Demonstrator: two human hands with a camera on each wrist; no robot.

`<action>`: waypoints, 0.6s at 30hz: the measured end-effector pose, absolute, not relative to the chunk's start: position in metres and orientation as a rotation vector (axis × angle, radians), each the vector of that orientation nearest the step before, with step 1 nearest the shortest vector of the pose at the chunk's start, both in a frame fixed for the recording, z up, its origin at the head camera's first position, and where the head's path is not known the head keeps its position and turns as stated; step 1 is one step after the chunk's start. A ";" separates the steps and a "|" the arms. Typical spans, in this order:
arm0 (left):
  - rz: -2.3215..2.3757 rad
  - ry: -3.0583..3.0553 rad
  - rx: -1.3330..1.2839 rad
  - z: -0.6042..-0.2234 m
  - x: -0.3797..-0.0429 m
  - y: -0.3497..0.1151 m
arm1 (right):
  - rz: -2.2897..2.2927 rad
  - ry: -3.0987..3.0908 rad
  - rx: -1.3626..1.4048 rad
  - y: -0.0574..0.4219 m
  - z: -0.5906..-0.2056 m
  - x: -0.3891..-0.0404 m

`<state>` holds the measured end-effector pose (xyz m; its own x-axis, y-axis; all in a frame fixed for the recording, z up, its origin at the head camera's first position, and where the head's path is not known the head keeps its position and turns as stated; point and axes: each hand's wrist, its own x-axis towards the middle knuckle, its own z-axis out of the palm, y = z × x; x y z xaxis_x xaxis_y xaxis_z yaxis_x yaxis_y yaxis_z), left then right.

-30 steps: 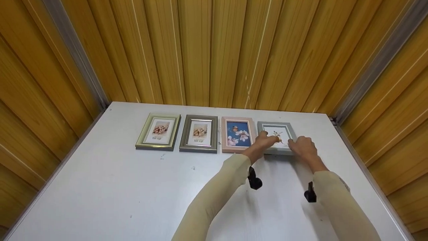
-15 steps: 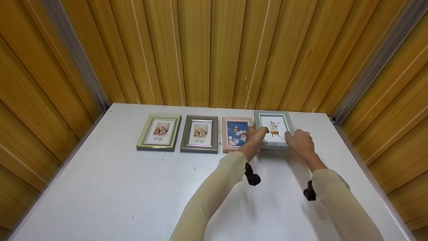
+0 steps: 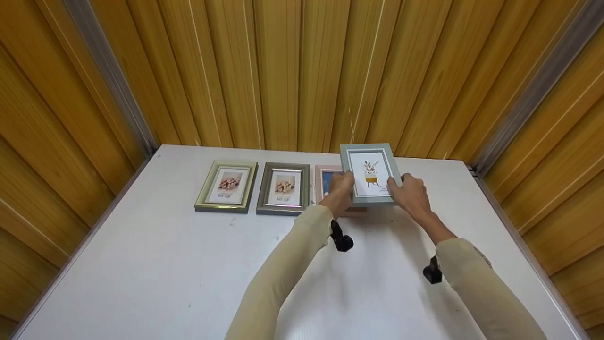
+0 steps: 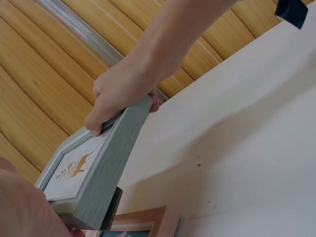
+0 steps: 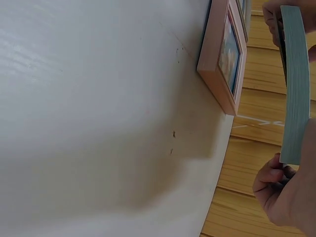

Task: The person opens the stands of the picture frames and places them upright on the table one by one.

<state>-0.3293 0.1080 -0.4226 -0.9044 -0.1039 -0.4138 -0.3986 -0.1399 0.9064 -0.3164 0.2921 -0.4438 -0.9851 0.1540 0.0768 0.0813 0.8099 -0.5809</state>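
Note:
A grey-blue picture frame with a drawing of a potted plant is held up off the white table, face up. My left hand grips its left edge, thumb on the front. At the right edge my right hand holds it in the same way. The right wrist view shows the frame's side edge-on between both hands, with fingers underneath. Below it lies a pink picture frame with a blue picture, largely hidden in the head view by the raised frame and my left hand.
A dark grey frame and a pale green-gold frame lie in a row left of the pink one. The white table ends at the back against a yellow wood-look wall. Similar walls stand at both sides.
Both hands have lifted the grey-blue frame off the table and carried it left, from beside the pink frame to over part of it. The other frames have stayed put.

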 end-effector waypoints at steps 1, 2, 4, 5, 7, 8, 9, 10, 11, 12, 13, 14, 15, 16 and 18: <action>2.151 1.912 -0.550 -0.421 -0.330 0.105 | 0.920 -2.869 -0.180 0.291 -0.443 -0.316; 2.141 1.899 -0.529 -0.420 -0.330 0.102 | 0.921 -2.864 -0.171 0.289 -0.443 -0.315; 2.121 1.908 -0.490 -0.419 -0.332 0.095 | 0.917 -2.862 -0.147 0.287 -0.441 -0.315; 2.098 1.930 -0.473 -0.419 -0.333 0.092 | 0.909 -2.864 -0.134 0.286 -0.440 -0.314; 2.057 1.972 -0.450 -0.419 -0.335 0.087 | 0.894 -2.862 -0.106 0.283 -0.438 -0.314; 2.051 1.970 -0.445 -0.420 -0.337 0.084 | 0.887 -2.863 -0.093 0.282 -0.436 -0.313; 2.046 1.988 -0.438 -0.420 -0.339 0.081 | 0.883 -2.869 -0.084 0.280 -0.434 -0.313; 2.022 2.001 -0.423 -0.421 -0.340 0.077 | 0.882 -2.876 -0.075 0.278 -0.433 -0.312; 2.002 2.008 -0.404 -0.421 -0.340 0.073 | 0.887 -2.881 -0.065 0.277 -0.431 -0.312; 1.986 2.013 -0.381 -0.420 -0.341 0.069 | 0.907 -2.889 -0.056 0.275 -0.430 -0.311; 1.971 2.017 -0.343 -0.420 -0.341 0.064 | 0.925 -2.899 -0.051 0.274 -0.429 -0.310; 1.954 2.019 -0.310 -0.420 -0.342 0.058 | 0.945 -2.908 -0.049 0.273 -0.428 -0.310; 1.923 2.043 -0.264 -0.420 -0.343 0.053 | 0.971 -2.918 -0.048 0.272 -0.428 -0.309; 1.895 2.053 -0.213 -0.419 -0.343 0.047 | 0.999 -2.924 -0.046 0.271 -0.428 -0.308; 1.841 2.049 -0.128 -0.419 -0.345 0.036 | 1.057 -2.927 -0.038 0.269 -0.429 -0.306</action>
<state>-0.3455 0.0355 -0.4189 -0.9231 0.1835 -0.3380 -0.3165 0.1370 0.9387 -0.3058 0.2687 -0.4288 -0.9993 0.0329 0.0195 0.0128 0.7692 -0.6388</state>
